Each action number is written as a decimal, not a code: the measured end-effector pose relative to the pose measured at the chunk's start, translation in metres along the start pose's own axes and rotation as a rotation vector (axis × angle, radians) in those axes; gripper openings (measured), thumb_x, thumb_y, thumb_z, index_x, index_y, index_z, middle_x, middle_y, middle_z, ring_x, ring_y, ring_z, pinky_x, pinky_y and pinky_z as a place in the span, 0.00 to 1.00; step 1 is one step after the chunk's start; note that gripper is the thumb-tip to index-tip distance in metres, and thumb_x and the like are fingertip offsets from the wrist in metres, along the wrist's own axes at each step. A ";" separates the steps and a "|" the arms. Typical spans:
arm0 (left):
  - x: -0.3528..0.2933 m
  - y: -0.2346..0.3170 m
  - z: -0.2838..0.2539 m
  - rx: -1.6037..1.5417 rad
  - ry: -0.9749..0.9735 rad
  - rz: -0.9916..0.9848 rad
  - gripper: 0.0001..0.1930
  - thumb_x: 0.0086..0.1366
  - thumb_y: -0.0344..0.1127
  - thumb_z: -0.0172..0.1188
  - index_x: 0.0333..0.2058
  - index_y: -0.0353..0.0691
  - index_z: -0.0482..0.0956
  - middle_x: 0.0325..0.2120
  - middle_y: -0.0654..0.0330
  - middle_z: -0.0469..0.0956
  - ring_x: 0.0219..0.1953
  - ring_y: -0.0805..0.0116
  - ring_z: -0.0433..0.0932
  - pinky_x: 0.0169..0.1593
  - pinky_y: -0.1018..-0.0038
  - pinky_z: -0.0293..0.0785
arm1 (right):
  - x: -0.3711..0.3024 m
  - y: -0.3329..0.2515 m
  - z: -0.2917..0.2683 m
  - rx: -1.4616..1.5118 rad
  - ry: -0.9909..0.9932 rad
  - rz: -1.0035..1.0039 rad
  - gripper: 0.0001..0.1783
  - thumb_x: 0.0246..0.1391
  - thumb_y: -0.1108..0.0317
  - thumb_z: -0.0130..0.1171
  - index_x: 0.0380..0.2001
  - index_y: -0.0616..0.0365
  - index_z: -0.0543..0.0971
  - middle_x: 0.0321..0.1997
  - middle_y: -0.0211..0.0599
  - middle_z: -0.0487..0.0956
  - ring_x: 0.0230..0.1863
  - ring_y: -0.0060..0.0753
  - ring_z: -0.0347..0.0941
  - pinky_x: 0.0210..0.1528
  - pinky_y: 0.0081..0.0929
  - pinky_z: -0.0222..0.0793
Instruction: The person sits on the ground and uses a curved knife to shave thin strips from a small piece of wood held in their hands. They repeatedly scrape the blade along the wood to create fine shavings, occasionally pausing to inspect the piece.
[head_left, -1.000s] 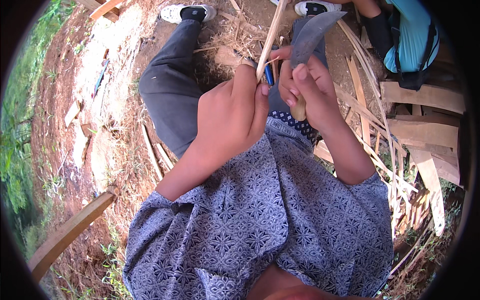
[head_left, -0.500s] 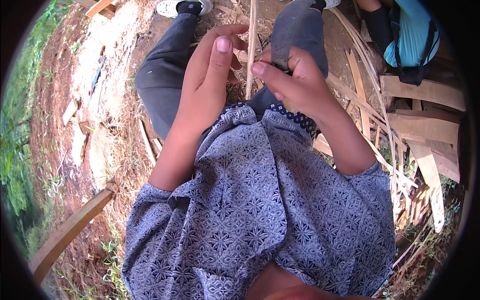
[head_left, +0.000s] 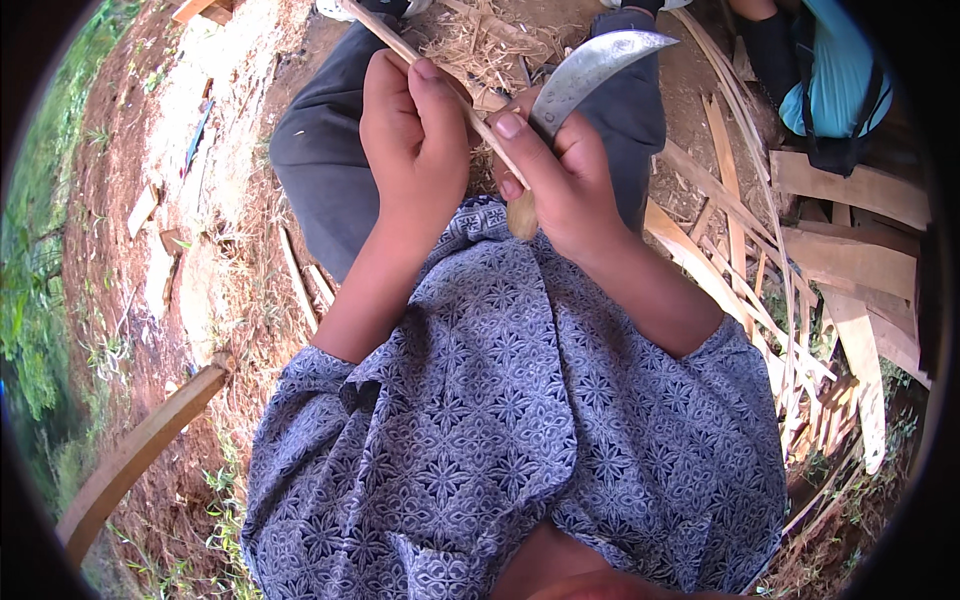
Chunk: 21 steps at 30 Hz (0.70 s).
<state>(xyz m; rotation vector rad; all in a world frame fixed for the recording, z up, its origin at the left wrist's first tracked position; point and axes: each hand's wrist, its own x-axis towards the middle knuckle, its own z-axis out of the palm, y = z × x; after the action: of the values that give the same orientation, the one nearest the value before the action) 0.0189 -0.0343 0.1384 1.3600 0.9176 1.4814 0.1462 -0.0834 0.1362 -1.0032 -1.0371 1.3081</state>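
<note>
My left hand [head_left: 415, 125] is closed round a thin strip of pale wood [head_left: 385, 32]. The strip slants from the upper left down to my right thumb, in front of my lap. In my right hand [head_left: 560, 180] is a knife with a curved, sickle-like metal blade [head_left: 590, 72]. Its wooden handle [head_left: 522, 215] pokes out below the fingers, and the blade's tip points to the upper right. The strip's lower end lies against my right thumb and fingers. Part of the right fingers is hidden behind the strip and the knife.
Wood shavings [head_left: 485, 60] cover the ground between my legs. Long split strips [head_left: 728, 180] and stacked curved boards [head_left: 850, 190] lie at the right. A turquoise bag [head_left: 845, 80] is beside another person at the top right. A curved plank [head_left: 145, 450] lies at the lower left.
My left hand has gone from open, with fingers apart, to closed round the strip. The strip has tilted from upright to slanting, and the knife blade has swung over to the right.
</note>
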 end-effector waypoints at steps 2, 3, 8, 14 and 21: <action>-0.001 0.001 0.002 -0.080 0.028 -0.054 0.11 0.80 0.37 0.43 0.37 0.37 0.64 0.22 0.60 0.77 0.19 0.80 0.73 0.21 0.84 0.68 | 0.001 0.001 0.006 0.054 0.029 -0.046 0.14 0.72 0.58 0.54 0.40 0.59 0.73 0.23 0.25 0.72 0.22 0.13 0.67 0.24 0.17 0.63; 0.001 -0.001 0.002 -0.117 0.040 -0.085 0.11 0.80 0.38 0.43 0.37 0.37 0.64 0.22 0.59 0.77 0.18 0.79 0.73 0.20 0.83 0.69 | 0.004 0.000 0.010 0.095 0.049 -0.067 0.14 0.72 0.57 0.53 0.40 0.59 0.73 0.24 0.26 0.73 0.22 0.13 0.67 0.25 0.16 0.63; 0.004 -0.012 0.007 -0.321 0.106 -0.131 0.14 0.81 0.42 0.41 0.39 0.37 0.61 0.25 0.55 0.78 0.17 0.73 0.76 0.19 0.81 0.72 | 0.010 0.002 0.005 0.167 0.087 -0.028 0.17 0.74 0.55 0.49 0.37 0.58 0.71 0.26 0.31 0.72 0.26 0.20 0.67 0.31 0.22 0.65; 0.003 -0.013 -0.008 -0.326 0.123 0.001 0.13 0.80 0.40 0.38 0.41 0.35 0.62 0.31 0.46 0.75 0.20 0.63 0.76 0.21 0.72 0.78 | 0.011 -0.003 -0.006 0.268 0.142 -0.052 0.15 0.75 0.54 0.47 0.40 0.54 0.70 0.25 0.23 0.61 0.26 0.21 0.65 0.31 0.24 0.63; 0.008 0.006 -0.028 -0.248 0.024 0.294 0.16 0.80 0.42 0.38 0.47 0.31 0.62 0.38 0.35 0.78 0.27 0.51 0.84 0.29 0.62 0.89 | 0.029 -0.026 -0.059 -0.263 0.213 -0.028 0.22 0.70 0.62 0.56 0.62 0.60 0.71 0.42 0.32 0.80 0.22 0.11 0.61 0.24 0.14 0.61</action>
<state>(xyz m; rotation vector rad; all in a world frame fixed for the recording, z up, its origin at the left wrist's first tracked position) -0.0097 -0.0271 0.1435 1.3338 0.5406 1.7720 0.2093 -0.0539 0.1469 -1.2912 -1.0711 1.0336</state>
